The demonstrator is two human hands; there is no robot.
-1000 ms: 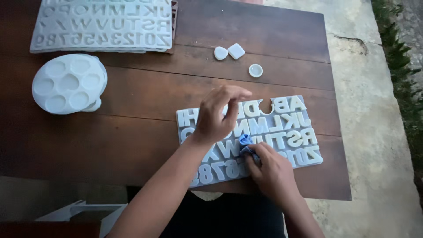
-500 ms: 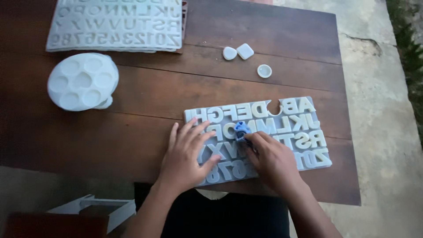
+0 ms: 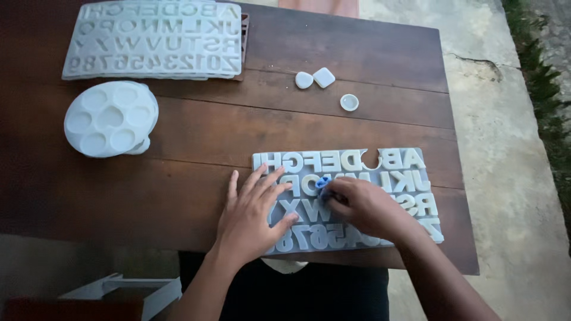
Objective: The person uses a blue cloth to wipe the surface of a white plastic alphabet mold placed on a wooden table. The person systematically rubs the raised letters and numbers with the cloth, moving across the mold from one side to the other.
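Your left hand (image 3: pixel 253 217) lies flat, fingers spread and holding nothing, pressing down the left end of the near mould (image 3: pixel 357 196), with its thumb side over the table (image 3: pixel 178 196) just beside the mould's left edge. Your right hand (image 3: pixel 366 208) rests on the middle of the same mould, fingers curled, pinching a small blue piece (image 3: pixel 323 182) between the fingertips. The blue piece sits at the mould's second row of letters, touching the mould, just right of your left fingertips.

The near mould is a pale, translucent sheet of letter and number cavities. It lies close to the table's near edge, toward the near right corner, slightly skewed so its right end runs nearer to you. One cavity in its top row shows dark wood through it.

Further out, near the left edge, a round white tray (image 3: pixel 111 119) with seven circular wells sits on the wood, well apart from your hands. Beyond the mould, toward the middle of the far half, a small round cap (image 3: pixel 349 102) lies alone, and just past it two small pale blocks (image 3: pixel 315 78) lie touching each other.

At the far left corner a second mould (image 3: pixel 157 38) of the same letter kind lies flat, reaching the far edge.
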